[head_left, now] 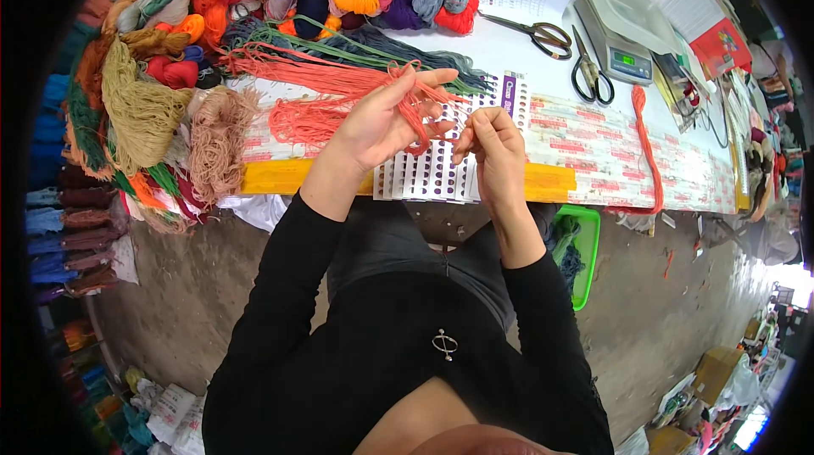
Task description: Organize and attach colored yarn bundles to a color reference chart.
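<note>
My left hand (373,126) holds a bundle of coral embroidery thread (297,120), its strands caught round the fingers and trailing left across the table. Just to its right, my right hand (496,145) is closed in a pinch, thumb against fingers. Fine strand ends reach from the bundle toward that pinch; the tips are too small to make out fully. Beneath both hands lie white cards with rows of punched holes (424,173), partly hanging over the table's front edge. Dark green and grey thread hanks (441,61) stretch out behind the coral ones.
Heaped yarn hanks (144,107) in many colours cover the left and back. Two pairs of scissors (551,39) (591,73), a digital scale (627,65) bearing a clear tray, and a separate coral hank (649,150) lie right. A green basket (585,285) stands below the table.
</note>
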{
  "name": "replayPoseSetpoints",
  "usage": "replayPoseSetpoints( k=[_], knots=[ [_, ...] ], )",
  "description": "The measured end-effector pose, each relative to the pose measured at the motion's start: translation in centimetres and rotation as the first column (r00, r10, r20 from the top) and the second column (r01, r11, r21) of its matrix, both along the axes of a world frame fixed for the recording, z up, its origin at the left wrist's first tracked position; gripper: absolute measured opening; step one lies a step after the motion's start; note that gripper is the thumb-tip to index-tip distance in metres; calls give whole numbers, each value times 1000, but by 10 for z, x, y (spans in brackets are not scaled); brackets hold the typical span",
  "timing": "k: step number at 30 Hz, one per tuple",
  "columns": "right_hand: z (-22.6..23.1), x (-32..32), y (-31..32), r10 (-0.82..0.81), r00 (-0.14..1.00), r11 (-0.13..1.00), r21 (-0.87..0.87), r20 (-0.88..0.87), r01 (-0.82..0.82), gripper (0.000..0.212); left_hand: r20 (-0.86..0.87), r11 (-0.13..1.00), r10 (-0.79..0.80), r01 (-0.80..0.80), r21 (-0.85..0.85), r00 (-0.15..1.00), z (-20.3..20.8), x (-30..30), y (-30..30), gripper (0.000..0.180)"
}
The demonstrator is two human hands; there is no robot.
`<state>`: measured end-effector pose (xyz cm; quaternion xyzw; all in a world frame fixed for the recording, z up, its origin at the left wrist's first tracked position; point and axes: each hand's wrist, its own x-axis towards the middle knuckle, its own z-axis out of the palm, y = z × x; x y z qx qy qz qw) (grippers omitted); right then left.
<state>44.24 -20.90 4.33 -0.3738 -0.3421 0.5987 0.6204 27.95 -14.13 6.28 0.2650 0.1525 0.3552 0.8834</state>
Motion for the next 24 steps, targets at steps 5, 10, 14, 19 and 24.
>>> replayPoseSetpoints(
  k=[5, 10, 14, 19, 24],
  knots=[
    [1, -2, -1, -15, 999, 1000, 11, 36, 15, 19, -116, 996, 80, -75, 49, 990, 7, 3, -4, 47],
    [4, -3, -3, -32, 996, 999, 44, 77, 29, 19, -135, 994, 90, -81, 71, 987, 9, 4, -6, 47],
    [6, -5, -4, -48, 995, 998, 46, 87, 44, 19, -168, 987, 109, -87, 136, 980, 8, 3, -6, 47],
    [5, -5, -4, -59, 991, 996, 70, 122, 51, 18, -180, 980, 129, -97, 174, 975, 7, 5, -6, 45],
    [5, -5, -4, -71, 988, 995, 84, 134, 60, 18, -210, 969, 171, -126, 213, 963, 10, 7, -8, 44]
  ],
)
